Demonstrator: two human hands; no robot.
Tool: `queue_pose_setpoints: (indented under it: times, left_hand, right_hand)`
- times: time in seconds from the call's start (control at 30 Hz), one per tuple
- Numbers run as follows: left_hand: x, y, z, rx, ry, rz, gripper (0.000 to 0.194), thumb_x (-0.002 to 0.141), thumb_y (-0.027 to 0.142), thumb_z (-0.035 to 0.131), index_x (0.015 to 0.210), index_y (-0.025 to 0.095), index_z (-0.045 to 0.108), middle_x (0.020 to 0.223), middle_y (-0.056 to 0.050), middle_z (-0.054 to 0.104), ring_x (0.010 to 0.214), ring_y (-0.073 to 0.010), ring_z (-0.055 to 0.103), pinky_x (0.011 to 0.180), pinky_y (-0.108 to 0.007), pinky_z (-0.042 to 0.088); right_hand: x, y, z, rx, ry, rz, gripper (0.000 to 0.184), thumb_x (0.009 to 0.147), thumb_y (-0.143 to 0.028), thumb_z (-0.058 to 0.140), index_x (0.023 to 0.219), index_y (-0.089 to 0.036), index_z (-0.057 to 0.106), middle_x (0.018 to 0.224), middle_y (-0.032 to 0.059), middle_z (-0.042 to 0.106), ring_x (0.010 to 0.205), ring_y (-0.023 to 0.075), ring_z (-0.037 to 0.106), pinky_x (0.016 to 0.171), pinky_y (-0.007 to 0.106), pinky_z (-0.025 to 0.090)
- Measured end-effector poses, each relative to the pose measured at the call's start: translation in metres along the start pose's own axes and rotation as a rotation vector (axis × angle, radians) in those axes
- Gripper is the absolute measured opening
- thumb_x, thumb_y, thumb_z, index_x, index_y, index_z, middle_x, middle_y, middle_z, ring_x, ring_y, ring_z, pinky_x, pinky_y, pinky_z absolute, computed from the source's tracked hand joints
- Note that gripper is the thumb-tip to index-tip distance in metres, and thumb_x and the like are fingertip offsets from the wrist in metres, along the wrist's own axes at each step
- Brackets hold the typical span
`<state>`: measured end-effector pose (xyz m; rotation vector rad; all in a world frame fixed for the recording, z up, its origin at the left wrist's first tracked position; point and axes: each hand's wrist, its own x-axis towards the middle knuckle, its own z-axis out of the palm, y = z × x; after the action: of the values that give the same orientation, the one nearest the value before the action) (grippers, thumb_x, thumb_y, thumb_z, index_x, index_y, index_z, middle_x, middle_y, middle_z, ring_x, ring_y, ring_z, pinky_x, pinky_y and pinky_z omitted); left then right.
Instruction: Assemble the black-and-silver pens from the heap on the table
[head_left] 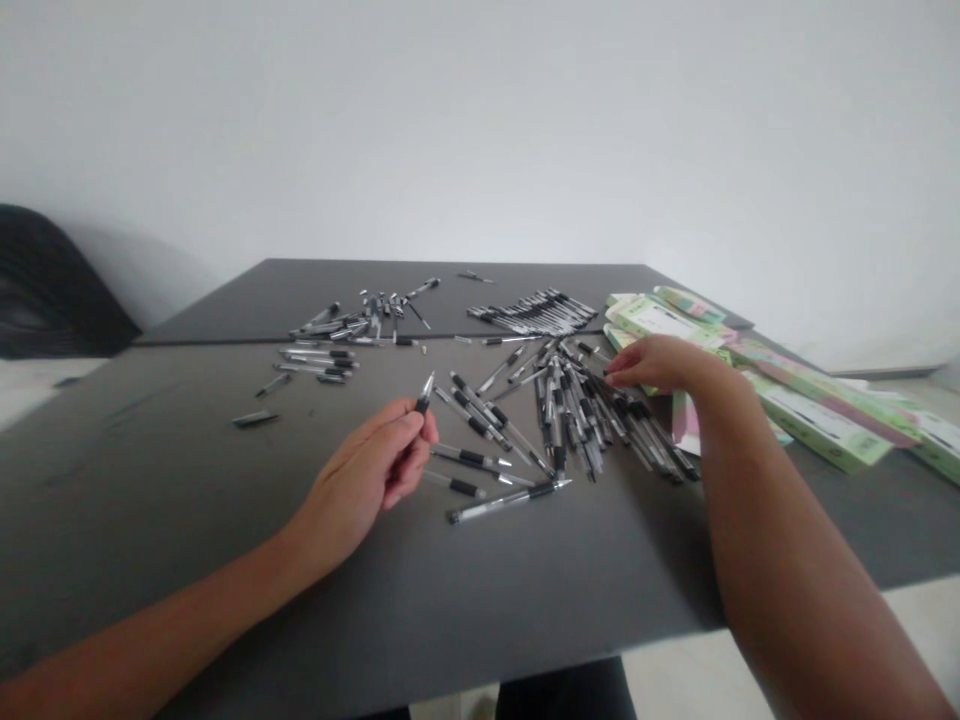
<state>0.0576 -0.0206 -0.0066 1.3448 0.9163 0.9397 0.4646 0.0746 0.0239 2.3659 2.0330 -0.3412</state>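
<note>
My left hand (379, 465) is closed around a pen (424, 395) with a black grip, its silvery tip pointing up; the rest of the barrel is hidden in the fingers. Over the right edge of a big heap of clear-barrelled pens (570, 405), my right hand (645, 362) has its fingers pinched together. A small dark bit shows at those fingertips, too little to name. Just right of my left hand, several loose pens lie at angles, one pen (510, 502) nearest to me.
Green and pink cardboard boxes (821, 420) are piled on the right of the dark table (360, 620). Farther back lie a neat row of pens (536, 312) and a scattered group of pens and small parts (352, 325). A black chair (52, 285) stands at left.
</note>
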Motion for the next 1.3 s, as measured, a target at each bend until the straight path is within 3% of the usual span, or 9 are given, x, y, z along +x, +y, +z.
queue_pose_setpoints:
  times: [0.13, 0.27, 0.33, 0.4, 0.53, 0.63, 0.73, 1.13, 1.3]
  left_hand:
    - [0.0, -0.003, 0.0, -0.025, -0.012, 0.002, 0.026, 0.099, 0.042, 0.052, 0.087, 0.019, 0.054, 0.057, 0.009, 0.044, 0.042, -0.0069, 0.032, 0.042, -0.02, 0.029]
    - [-0.002, -0.005, 0.001, -0.038, -0.041, 0.007, 0.027, 0.103, 0.043, 0.049, 0.09, 0.019, 0.055, 0.059, 0.009, 0.042, 0.044, -0.0068, 0.032, 0.043, -0.019, 0.027]
    - [-0.003, -0.006, 0.002, -0.042, -0.058, 0.008, 0.028, 0.104, 0.043, 0.048, 0.091, 0.019, 0.055, 0.059, 0.009, 0.042, 0.044, -0.007, 0.032, 0.043, -0.019, 0.026]
    - [-0.004, -0.007, 0.003, -0.042, -0.062, 0.011, 0.029, 0.104, 0.044, 0.047, 0.091, 0.019, 0.055, 0.059, 0.009, 0.042, 0.044, -0.0071, 0.031, 0.043, -0.02, 0.026]
    - [-0.005, -0.008, 0.003, -0.025, -0.049, 0.04, 0.031, 0.106, 0.046, 0.047, 0.091, 0.02, 0.055, 0.058, 0.009, 0.042, 0.045, -0.0074, 0.033, 0.044, -0.02, 0.027]
    - [-0.006, -0.008, 0.003, -0.02, -0.053, 0.058, 0.033, 0.107, 0.048, 0.047, 0.093, 0.02, 0.056, 0.058, 0.009, 0.042, 0.044, -0.0072, 0.034, 0.044, -0.02, 0.028]
    - [-0.008, -0.007, 0.003, -0.034, -0.053, 0.073, 0.032, 0.108, 0.048, 0.047, 0.094, 0.021, 0.056, 0.059, 0.009, 0.043, 0.044, -0.0069, 0.036, 0.045, -0.02, 0.029]
    - [-0.013, -0.006, 0.004, -0.029, -0.058, 0.061, 0.032, 0.109, 0.047, 0.047, 0.094, 0.021, 0.058, 0.053, 0.008, 0.049, 0.039, -0.0079, 0.039, 0.041, -0.02, 0.031]
    - [-0.014, -0.005, 0.003, -0.009, -0.071, 0.061, 0.033, 0.11, 0.048, 0.046, 0.095, 0.021, 0.059, 0.053, 0.008, 0.05, 0.038, -0.0076, 0.04, 0.041, -0.019, 0.031]
  right_hand:
    - [-0.007, -0.01, -0.011, 0.065, 0.147, -0.067, 0.03, 0.086, -0.045, 0.074, 0.102, -0.023, 0.088, 0.092, 0.0057, 0.084, 0.087, 0.0257, 0.074, 0.08, 0.035, 0.054]
    - [-0.032, -0.061, -0.018, 0.711, 0.398, -0.274, 0.048, 0.09, -0.048, 0.075, 0.128, -0.02, 0.08, 0.099, 0.0073, 0.079, 0.072, 0.0165, 0.063, 0.063, 0.029, 0.048]
    - [-0.051, -0.102, -0.013, 1.121, 0.26, -0.404, 0.055, 0.091, -0.05, 0.078, 0.141, -0.029, 0.072, 0.101, 0.0032, 0.075, 0.058, 0.0093, 0.048, 0.049, 0.024, 0.037]
    - [-0.069, -0.142, -0.001, 1.473, 0.065, -0.461, 0.048, 0.087, -0.045, 0.084, 0.133, -0.036, 0.076, 0.105, -0.0002, 0.073, 0.054, 0.0058, 0.036, 0.043, 0.02, 0.03]
    - [-0.094, -0.194, 0.028, 1.789, -0.312, -0.406, 0.034, 0.081, -0.036, 0.092, 0.115, -0.036, 0.083, 0.104, -0.0047, 0.072, 0.049, 0.0002, 0.026, 0.039, 0.014, 0.024]
    - [-0.099, -0.204, 0.041, 1.829, -0.41, -0.362, 0.031, 0.08, -0.035, 0.093, 0.11, -0.033, 0.085, 0.105, -0.0038, 0.075, 0.046, -0.0014, 0.022, 0.037, 0.014, 0.022]
    - [-0.099, -0.204, 0.045, 1.806, -0.397, -0.371, 0.029, 0.081, -0.038, 0.093, 0.107, -0.03, 0.086, 0.103, -0.0016, 0.077, 0.045, -0.0014, 0.023, 0.037, 0.015, 0.022]
    - [-0.101, -0.206, 0.047, 1.64, -0.123, -0.523, 0.028, 0.089, -0.051, 0.084, 0.111, -0.034, 0.087, 0.104, -0.0004, 0.076, 0.051, 0.0033, 0.03, 0.045, 0.022, 0.028]
    - [-0.101, -0.205, 0.049, 1.531, -0.049, -0.545, 0.033, 0.091, -0.054, 0.081, 0.118, -0.035, 0.085, 0.082, -0.0018, 0.071, 0.055, 0.0075, 0.038, 0.05, 0.023, 0.034]
